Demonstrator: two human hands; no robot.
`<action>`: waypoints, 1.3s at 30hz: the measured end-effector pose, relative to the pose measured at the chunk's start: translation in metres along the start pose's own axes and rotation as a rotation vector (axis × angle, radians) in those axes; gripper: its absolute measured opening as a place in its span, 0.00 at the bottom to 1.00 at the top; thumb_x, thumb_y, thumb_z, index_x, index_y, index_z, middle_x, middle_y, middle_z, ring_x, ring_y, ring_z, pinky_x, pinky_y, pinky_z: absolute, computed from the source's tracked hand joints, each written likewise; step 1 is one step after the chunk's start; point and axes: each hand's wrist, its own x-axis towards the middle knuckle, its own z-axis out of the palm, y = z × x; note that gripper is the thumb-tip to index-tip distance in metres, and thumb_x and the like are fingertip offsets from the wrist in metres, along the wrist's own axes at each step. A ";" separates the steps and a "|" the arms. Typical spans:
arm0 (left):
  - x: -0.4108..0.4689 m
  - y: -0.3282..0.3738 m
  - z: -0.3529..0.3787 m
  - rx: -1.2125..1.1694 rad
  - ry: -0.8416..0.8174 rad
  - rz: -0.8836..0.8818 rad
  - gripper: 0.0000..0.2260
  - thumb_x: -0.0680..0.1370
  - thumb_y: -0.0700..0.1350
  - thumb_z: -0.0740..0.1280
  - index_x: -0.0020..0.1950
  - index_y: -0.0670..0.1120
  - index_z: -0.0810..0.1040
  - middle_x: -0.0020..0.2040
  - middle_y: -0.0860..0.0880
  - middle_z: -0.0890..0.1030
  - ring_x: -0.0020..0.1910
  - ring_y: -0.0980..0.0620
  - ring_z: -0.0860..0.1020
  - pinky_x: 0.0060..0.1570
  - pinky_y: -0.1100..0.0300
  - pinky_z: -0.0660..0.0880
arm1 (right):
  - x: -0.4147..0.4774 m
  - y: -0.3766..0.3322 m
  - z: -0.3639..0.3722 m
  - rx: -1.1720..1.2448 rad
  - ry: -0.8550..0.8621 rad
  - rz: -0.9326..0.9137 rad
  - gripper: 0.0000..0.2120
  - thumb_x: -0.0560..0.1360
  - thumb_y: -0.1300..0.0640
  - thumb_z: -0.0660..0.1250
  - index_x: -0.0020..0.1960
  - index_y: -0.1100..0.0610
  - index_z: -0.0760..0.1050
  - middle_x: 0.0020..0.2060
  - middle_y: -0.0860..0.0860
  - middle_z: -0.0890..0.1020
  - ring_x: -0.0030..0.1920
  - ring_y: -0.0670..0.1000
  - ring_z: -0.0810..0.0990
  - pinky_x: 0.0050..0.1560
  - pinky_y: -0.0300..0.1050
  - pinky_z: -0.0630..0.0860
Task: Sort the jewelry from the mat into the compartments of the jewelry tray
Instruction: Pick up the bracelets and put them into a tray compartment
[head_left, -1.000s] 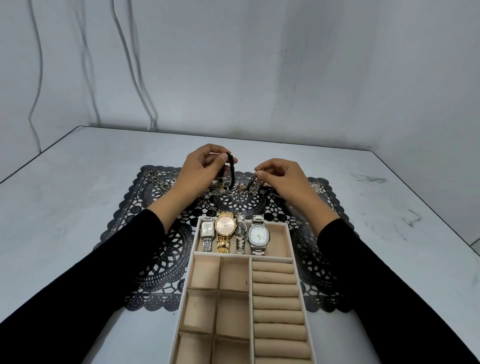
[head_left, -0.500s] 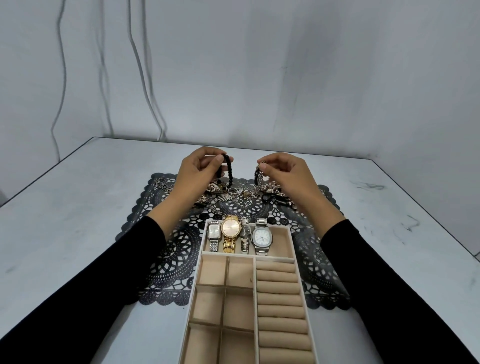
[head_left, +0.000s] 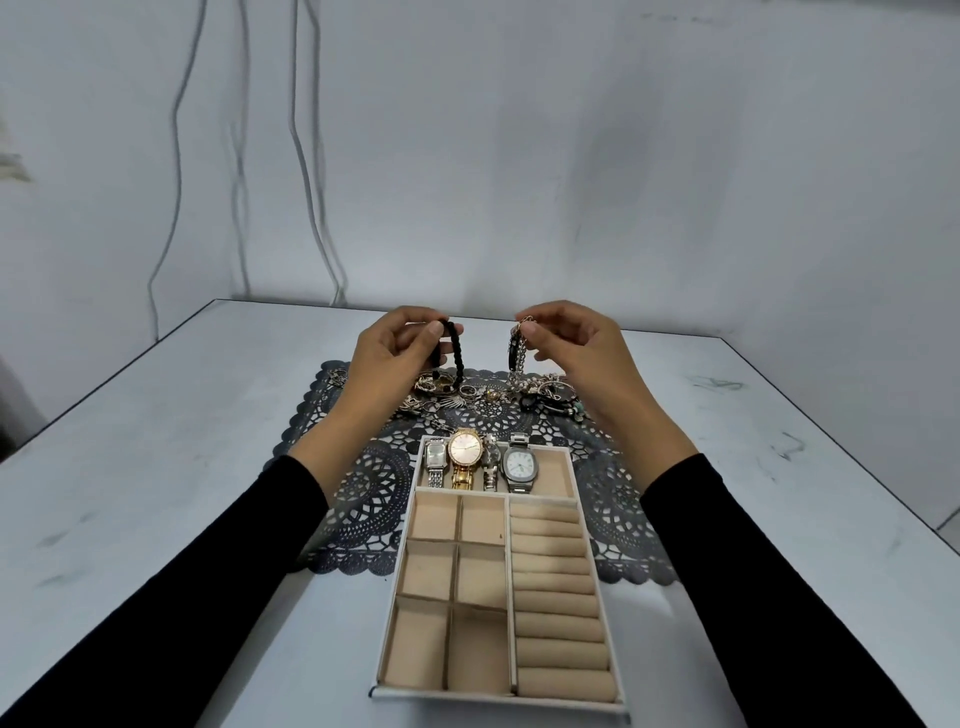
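The jewelry tray sits at the lower centre of the frame, its far end lying on the black lace mat and its near end on the desk. The long compartment across the far end of the tray holds 4 watches side by side: a silver rectangular watch, a gold watch, a small narrow watch and a silver watch with a white dial. To their right, part of that compartment's beige lining is bare. Nearer the camera, 6 square compartments fill the tray's left side in 2 columns, and a column of ring rolls fills its right side.

Beyond the tray, at mid-frame, a pile of loose jewelry lies along the far part of the mat. Above it, the left hand pinches a black braided bracelet between thumb and fingertips, so that the loop hangs down. The right hand pinches the top of a silver chain bracelet, which also hangs straight down. I cannot tell whether either lower end touches the pile. The 2 bracelets hang near each other but apart.

Both forearms wear black sleeves. A pale wall rises behind the desk, and thin cables run down it at upper left.
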 end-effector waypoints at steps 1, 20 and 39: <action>-0.004 0.002 -0.001 -0.006 0.003 -0.002 0.04 0.81 0.38 0.64 0.52 0.44 0.78 0.46 0.51 0.86 0.45 0.50 0.83 0.50 0.56 0.81 | -0.004 -0.002 0.000 0.007 0.001 -0.007 0.05 0.74 0.60 0.70 0.49 0.55 0.81 0.42 0.48 0.84 0.44 0.44 0.80 0.45 0.38 0.77; -0.058 0.024 -0.021 -0.025 0.041 0.034 0.05 0.81 0.37 0.64 0.54 0.41 0.79 0.46 0.49 0.86 0.39 0.51 0.81 0.45 0.60 0.80 | -0.063 -0.013 -0.002 0.115 -0.040 -0.040 0.06 0.74 0.63 0.70 0.51 0.59 0.81 0.39 0.48 0.84 0.43 0.44 0.80 0.44 0.37 0.77; -0.065 0.025 -0.029 -0.052 0.048 0.031 0.05 0.81 0.38 0.64 0.53 0.43 0.79 0.46 0.49 0.86 0.38 0.51 0.81 0.45 0.59 0.80 | -0.087 0.010 0.009 0.033 -0.402 0.137 0.10 0.71 0.64 0.72 0.51 0.64 0.79 0.46 0.61 0.83 0.46 0.51 0.81 0.51 0.44 0.79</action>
